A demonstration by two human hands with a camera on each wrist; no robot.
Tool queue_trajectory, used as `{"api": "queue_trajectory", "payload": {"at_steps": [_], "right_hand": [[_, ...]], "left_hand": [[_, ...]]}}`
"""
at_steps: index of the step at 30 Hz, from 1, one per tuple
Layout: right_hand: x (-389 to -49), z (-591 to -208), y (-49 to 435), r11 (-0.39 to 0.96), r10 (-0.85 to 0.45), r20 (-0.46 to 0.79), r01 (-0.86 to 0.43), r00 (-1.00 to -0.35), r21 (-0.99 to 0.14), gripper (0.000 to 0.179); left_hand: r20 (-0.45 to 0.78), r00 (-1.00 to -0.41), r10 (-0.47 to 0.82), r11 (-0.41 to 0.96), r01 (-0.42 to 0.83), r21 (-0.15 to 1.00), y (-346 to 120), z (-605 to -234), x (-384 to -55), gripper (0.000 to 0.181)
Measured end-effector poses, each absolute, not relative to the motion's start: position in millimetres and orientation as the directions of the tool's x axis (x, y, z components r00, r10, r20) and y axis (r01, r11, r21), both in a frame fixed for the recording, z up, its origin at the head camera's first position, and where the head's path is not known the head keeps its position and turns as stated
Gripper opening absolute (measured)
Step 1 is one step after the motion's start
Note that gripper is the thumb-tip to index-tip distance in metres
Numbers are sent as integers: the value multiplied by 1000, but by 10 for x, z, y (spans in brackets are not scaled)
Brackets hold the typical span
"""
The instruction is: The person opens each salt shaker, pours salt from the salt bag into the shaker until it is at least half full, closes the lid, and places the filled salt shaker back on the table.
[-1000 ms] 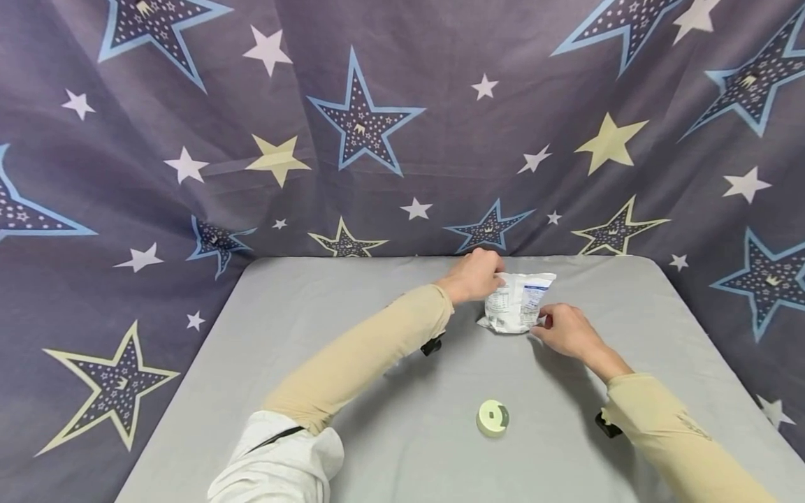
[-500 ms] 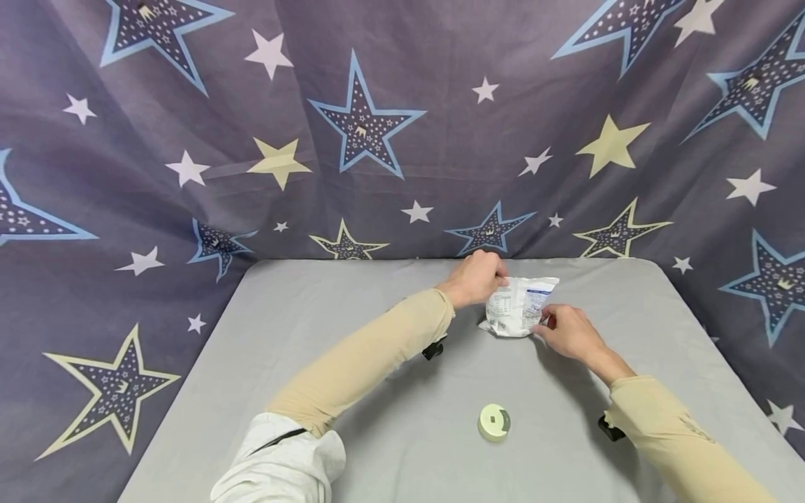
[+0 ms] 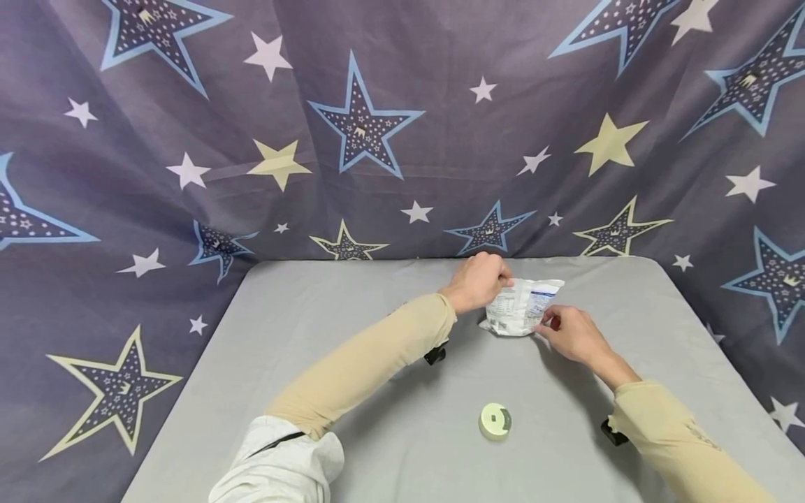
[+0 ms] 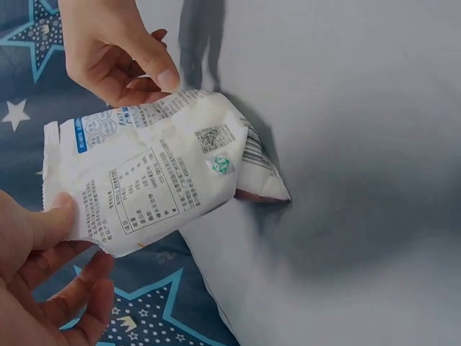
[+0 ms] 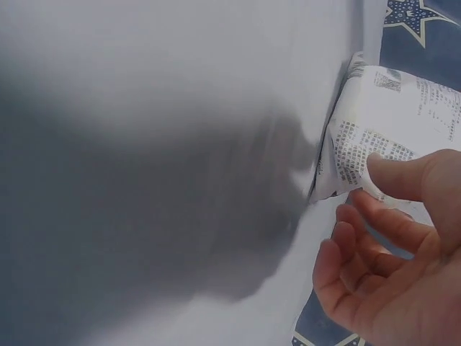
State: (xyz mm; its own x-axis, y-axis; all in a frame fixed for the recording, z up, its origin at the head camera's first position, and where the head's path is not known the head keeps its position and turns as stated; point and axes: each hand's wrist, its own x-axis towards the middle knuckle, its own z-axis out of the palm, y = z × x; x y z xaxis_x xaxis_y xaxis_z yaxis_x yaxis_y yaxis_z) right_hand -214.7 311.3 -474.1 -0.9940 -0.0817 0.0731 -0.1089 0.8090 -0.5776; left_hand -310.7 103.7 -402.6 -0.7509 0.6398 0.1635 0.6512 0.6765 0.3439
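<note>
A white printed plastic packet stands on its base near the back of the grey table. My left hand pinches its upper left corner. In the left wrist view the left thumb lies over the printed face, with the fingers below and behind it. Low on the packet's right side, my right hand pinches the edge between thumb and forefinger. From the right wrist, the right thumb shows against the small print, its other fingers curled loosely below. The packet's back is hidden.
A small round pale green thing with a dark square at its centre lies on the grey table, nearer the front. Behind the table hangs a dark curtain printed with stars.
The packet's top has shifted slightly to the right along with my left hand. My right hand stays at the lower right edge, almost still.
</note>
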Motion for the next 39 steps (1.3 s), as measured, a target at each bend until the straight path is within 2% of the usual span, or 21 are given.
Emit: {"api": "queue_trajectory", "payload": {"at_steps": [12, 25, 35, 39], "right_hand": [[-2034, -4739, 3075, 805, -70, 68, -97, -995, -585, 24], [-2021, -4692, 3062, 808, -64, 46, -78, -997, -584, 50], [-1939, -4688, 3010, 790, -95, 19, -87, -995, -606, 59], [-1911, -4679, 2970, 755, -112, 39, -111, -993, -647, 56]], "left_hand": [[222, -732, 644, 659, 678, 325, 1015, -4036, -3017, 15], [235, -738, 632, 646, 670, 366, 976, -3930, -2980, 15], [231, -729, 644, 621, 675, 399, 884, -3833, -2857, 15], [246, -721, 647, 609, 684, 401, 840, -3791, -2827, 15]]}}
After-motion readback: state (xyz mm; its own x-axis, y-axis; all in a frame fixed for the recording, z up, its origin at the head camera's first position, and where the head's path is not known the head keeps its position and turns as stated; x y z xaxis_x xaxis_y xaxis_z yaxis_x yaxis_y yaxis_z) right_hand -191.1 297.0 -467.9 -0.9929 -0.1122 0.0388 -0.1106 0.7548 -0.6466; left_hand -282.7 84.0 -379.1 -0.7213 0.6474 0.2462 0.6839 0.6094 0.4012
